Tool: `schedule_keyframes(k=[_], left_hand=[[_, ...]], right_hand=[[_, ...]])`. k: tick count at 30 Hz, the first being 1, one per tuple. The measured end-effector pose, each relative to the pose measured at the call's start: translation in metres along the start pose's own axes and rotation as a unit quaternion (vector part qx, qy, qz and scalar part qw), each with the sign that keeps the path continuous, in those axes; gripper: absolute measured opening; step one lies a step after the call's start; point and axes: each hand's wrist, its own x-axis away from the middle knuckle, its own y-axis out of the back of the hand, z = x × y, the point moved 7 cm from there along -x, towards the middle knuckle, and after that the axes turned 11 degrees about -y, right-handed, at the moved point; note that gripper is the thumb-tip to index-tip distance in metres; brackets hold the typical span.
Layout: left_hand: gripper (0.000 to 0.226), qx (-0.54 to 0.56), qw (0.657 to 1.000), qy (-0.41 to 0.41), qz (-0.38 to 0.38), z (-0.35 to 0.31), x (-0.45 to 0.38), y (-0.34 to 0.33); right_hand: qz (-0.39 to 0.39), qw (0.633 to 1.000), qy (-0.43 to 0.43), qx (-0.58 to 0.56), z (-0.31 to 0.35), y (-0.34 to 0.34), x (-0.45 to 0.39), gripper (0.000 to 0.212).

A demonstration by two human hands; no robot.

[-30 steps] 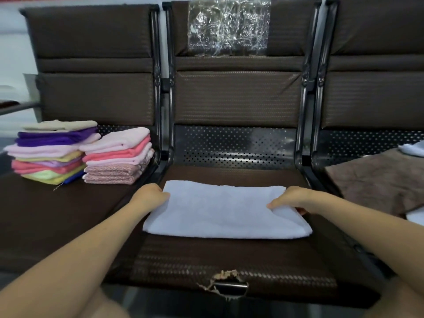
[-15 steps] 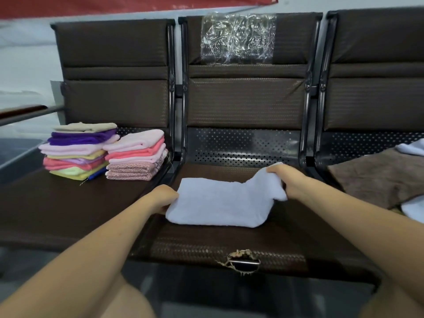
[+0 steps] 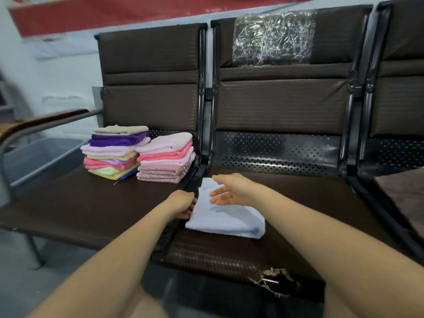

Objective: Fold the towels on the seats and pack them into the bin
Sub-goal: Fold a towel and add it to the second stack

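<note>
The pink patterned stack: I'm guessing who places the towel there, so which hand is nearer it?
Left. The left hand is just below-right of the pink patterned stack; the right hand is farther right, over the white towel.

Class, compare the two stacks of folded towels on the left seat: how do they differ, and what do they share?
The left stack is taller, with more towels; the right stack is shorter. The left stack is topped by a beige towel over purple; the right stack by a pale pink one over a patterned base. Both sit folded, side by side, on the left seat.
</note>
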Motion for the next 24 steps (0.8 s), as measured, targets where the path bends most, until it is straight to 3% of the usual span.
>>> schedule_keyframes(k=[3, 6, 8, 12, 14, 16, 22, 24], left_hand=[[0.032, -0.022, 1.0, -0.02, -0.01, -0.002, -0.012, -0.002], [0.037, -0.113, 0.992, -0.048, -0.016, -0.014, -0.015, -0.008], [0.05, -0.154, 0.987, -0.052, -0.009, -0.022, -0.016, -0.012], [0.07, -0.124, 0.991, -0.036, 0.04, -0.03, -0.013, -0.029], [0.064, -0.046, 0.995, -0.031, 0.087, -0.032, -0.006, -0.043], [0.051, 0.023, 0.993, -0.037, 0.113, -0.034, 0.001, -0.054], [0.052, 0.102, 0.985, -0.037, 0.134, -0.043, 0.025, -0.074], [0.047, 0.125, 0.982, -0.038, 0.139, -0.043, 0.033, -0.084]], right_hand=[[-0.099, 0.993, 0.019, 0.061, 0.003, 0.03, -0.007, 0.03], [-0.232, 0.949, 0.028, 0.21, 0.002, 0.084, 0.001, 0.026], [-0.265, 0.935, 0.002, 0.237, -0.006, 0.113, 0.008, 0.027], [-0.188, 0.973, -0.087, 0.106, -0.05, 0.121, 0.01, 0.04], [-0.143, 0.986, -0.086, 0.017, -0.07, 0.112, 0.005, 0.055], [-0.145, 0.988, -0.054, -0.012, -0.08, 0.111, 0.004, 0.06], [-0.057, 0.994, -0.059, -0.072, -0.096, 0.101, 0.027, 0.028], [-0.072, 0.992, -0.069, -0.081, -0.099, 0.1, 0.03, 0.028]])
